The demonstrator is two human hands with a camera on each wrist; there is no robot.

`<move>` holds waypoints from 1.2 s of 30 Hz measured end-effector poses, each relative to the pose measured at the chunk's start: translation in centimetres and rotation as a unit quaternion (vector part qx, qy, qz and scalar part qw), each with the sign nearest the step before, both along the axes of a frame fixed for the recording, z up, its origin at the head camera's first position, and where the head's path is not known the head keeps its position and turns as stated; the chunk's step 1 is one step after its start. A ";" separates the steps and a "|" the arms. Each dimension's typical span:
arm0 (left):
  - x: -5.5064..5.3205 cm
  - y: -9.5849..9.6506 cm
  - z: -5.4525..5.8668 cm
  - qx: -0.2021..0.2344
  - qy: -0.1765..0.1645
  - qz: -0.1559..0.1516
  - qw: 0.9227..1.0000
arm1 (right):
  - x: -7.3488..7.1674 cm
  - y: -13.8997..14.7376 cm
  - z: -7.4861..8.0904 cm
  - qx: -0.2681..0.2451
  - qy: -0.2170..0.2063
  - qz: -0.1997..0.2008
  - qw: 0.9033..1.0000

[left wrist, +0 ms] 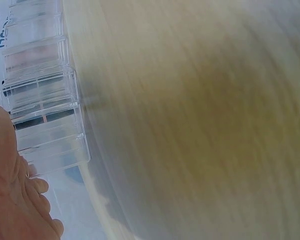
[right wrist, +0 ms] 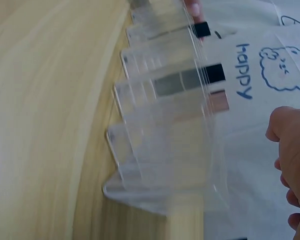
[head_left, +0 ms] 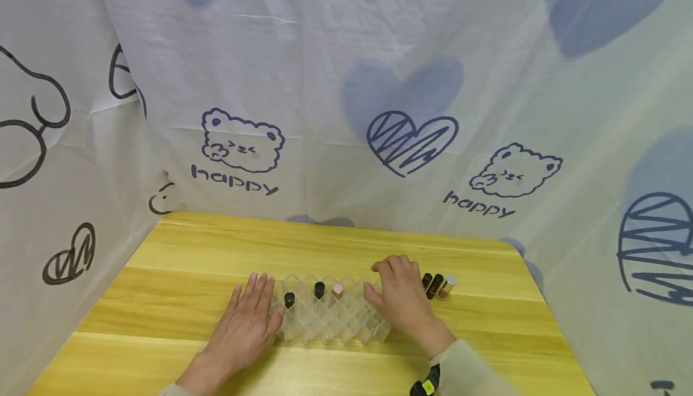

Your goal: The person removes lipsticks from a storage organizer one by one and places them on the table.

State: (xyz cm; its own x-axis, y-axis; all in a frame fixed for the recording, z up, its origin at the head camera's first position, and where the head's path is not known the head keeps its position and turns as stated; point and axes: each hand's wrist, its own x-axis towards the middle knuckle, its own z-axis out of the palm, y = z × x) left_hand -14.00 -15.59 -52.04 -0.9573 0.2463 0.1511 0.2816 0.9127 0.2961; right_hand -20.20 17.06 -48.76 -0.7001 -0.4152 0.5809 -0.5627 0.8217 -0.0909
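A clear plastic lipstick organizer [head_left: 327,327] with diamond-shaped compartments stands on the table. Upright in it are two black-capped tubes [head_left: 319,290] and one pink-capped tube [head_left: 338,290]. Along its left end lies my left hand [head_left: 240,330], fingers straight and thumb at the organizer's edge; the left wrist view shows this hand [left wrist: 12,185] close beside the clear walls. Above the organizer's right end is my right hand [head_left: 403,297], fingers loosely bent with nothing visible in them. In the right wrist view its thumb [right wrist: 285,125] is apart from the compartments.
Just right of my right hand, two dark tubes [head_left: 435,286] and a silver-capped tube [head_left: 447,287] lie side by side on the yellow wood-grain table [head_left: 189,251]. A white cloth [head_left: 325,95] with hearts and bear drawings hangs behind the table. A dark band [head_left: 426,386] circles my right wrist.
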 end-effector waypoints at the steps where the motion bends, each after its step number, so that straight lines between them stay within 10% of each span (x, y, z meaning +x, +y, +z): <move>1: 0.0 0.0 0.0 -0.001 0.000 0.000 1.000 | 0.1 -0.3 0.0 0.003 -0.003 0.000 1.000; 36: 0.1 -0.1 -0.2 0.005 0.011 -0.002 1.000 | 0.4 -4.9 -1.9 0.066 -0.020 0.022 0.997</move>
